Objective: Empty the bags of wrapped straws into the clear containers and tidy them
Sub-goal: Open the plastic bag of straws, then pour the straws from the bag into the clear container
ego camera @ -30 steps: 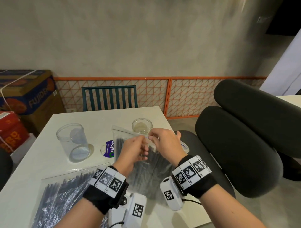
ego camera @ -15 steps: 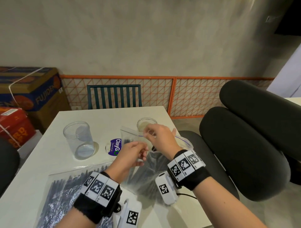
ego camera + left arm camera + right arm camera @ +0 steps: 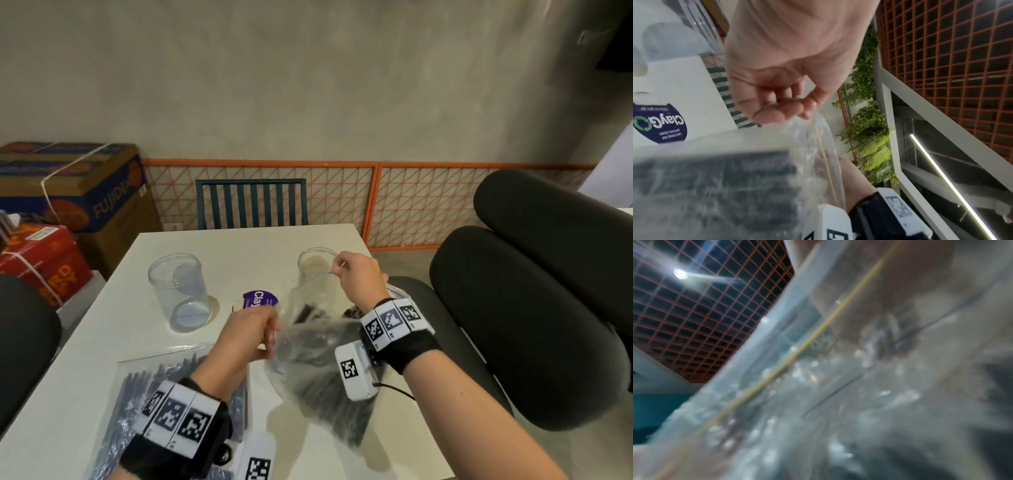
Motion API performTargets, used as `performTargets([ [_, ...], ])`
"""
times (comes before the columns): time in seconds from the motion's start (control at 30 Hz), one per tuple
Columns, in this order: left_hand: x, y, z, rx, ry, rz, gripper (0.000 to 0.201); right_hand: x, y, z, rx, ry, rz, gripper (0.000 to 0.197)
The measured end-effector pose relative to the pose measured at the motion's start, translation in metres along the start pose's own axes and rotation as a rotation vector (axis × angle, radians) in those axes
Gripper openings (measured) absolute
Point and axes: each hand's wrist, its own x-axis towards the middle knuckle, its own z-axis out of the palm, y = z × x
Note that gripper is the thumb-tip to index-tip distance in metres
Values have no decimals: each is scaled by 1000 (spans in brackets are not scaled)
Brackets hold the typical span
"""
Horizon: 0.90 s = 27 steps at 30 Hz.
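A clear zip bag (image 3: 318,370) full of dark wrapped straws (image 3: 329,394) is held up above the white table (image 3: 239,246). My left hand (image 3: 263,332) pinches the near lip of its mouth, and my right hand (image 3: 342,270) pinches the far lip, so the mouth gapes. In the left wrist view my left fingers (image 3: 781,112) pinch the bag's edge (image 3: 818,129). The right wrist view shows only blurred bag plastic (image 3: 838,386). A second bag of straws (image 3: 144,404) lies flat at the near left. One clear container (image 3: 178,291) stands at the left, another clear container (image 3: 313,265) behind my right hand.
A purple round sticker (image 3: 258,299) lies on the table between the containers. A black padded chair (image 3: 531,308) stands close on the right, a green slatted chair (image 3: 251,204) beyond the far edge. Cardboard boxes (image 3: 68,192) are stacked at the left.
My hands have drawn apart, the right one rising toward the far container, and the bag's mouth has opened. The bag has lifted off the table.
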Motion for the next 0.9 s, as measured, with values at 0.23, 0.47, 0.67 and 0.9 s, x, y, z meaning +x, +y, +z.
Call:
performTargets([
  [0.23, 18, 19, 3, 667, 11, 263, 63, -14, -10, 0, 27, -232, -217, 22],
  [0.47, 45, 13, 8, 119, -47, 25, 30, -32, 27, -43, -499, -194, 136, 41],
  [0.67, 63, -15, 22, -301, -85, -303, 31, -39, 68, -41, 853, -300, 502, 22],
  [0.9, 55, -24, 25, -360, -192, -383, 43, -34, 86, 7, 1380, -524, 735, 46],
])
